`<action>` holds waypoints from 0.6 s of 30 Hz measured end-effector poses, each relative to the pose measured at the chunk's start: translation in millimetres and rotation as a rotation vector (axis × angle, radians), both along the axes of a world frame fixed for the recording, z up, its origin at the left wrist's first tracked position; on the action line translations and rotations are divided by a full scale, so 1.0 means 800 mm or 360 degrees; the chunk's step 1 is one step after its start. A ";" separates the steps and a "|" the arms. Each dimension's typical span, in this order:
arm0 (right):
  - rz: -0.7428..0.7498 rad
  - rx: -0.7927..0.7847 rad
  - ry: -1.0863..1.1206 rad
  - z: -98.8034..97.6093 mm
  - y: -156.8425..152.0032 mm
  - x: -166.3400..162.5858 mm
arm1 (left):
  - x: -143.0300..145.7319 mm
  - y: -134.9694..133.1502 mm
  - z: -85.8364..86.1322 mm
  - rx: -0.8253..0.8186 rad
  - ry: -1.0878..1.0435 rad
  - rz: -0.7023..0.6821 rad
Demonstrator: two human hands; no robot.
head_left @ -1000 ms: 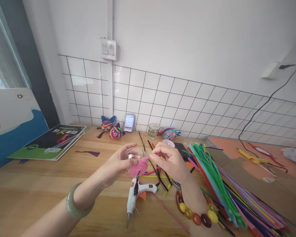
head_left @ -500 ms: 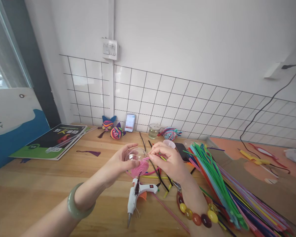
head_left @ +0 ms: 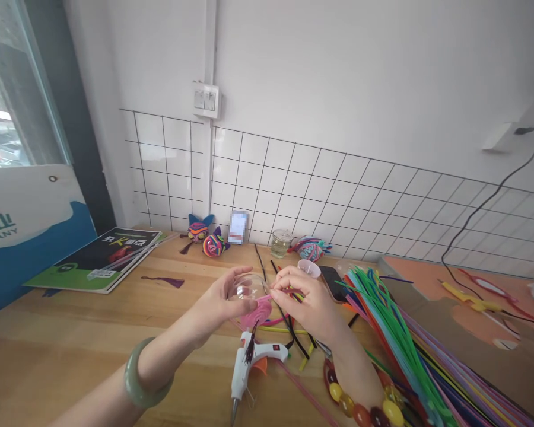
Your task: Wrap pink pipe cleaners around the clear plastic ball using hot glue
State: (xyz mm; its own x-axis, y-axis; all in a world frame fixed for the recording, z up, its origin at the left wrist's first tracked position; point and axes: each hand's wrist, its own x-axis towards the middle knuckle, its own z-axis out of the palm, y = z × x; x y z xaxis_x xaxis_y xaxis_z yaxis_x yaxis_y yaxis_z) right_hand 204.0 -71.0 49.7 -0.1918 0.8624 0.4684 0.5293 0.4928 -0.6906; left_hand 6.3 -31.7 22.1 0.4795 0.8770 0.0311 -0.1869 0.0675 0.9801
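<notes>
My left hand (head_left: 225,299) is closed round a clear plastic ball (head_left: 248,287), its thumb on the near side. Pink pipe cleaner is coiled in a spiral (head_left: 258,313) on the lower part of the ball. Between thumb and fingertips, my right hand (head_left: 303,296) pinches the free end of a pink pipe cleaner (head_left: 264,298) at the ball's right side. A dark tassel (head_left: 250,347) hangs below the coil. Beneath both hands a white glue gun (head_left: 251,359) lies on the table with its nozzle toward me.
A bundle of coloured pipe cleaners (head_left: 400,338) lies at the right, beside a phone (head_left: 333,282). At the back stand two yarn-wrapped figures, a glass jar (head_left: 280,244) and a small white cup (head_left: 309,268). A magazine (head_left: 102,261) is at left, a yellow glue gun (head_left: 467,296) far right.
The whole view has shifted slightly, so everything appears a little lower and further right. Both hands keep the same hold on the ball and the pink pipe cleaner.
</notes>
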 end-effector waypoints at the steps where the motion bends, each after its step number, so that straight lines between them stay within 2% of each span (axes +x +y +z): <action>1: -0.0010 -0.0002 -0.0009 0.000 0.000 0.000 | 0.000 0.000 0.000 0.0003 0.0006 -0.0001; 13: -0.0013 -0.0075 -0.0026 0.002 -0.001 0.000 | 0.000 0.005 -0.010 0.0017 -0.0023 -0.0009; 18: 0.0013 -0.0080 -0.0021 0.003 -0.002 0.000 | -0.001 0.003 -0.006 0.0014 0.0018 -0.0045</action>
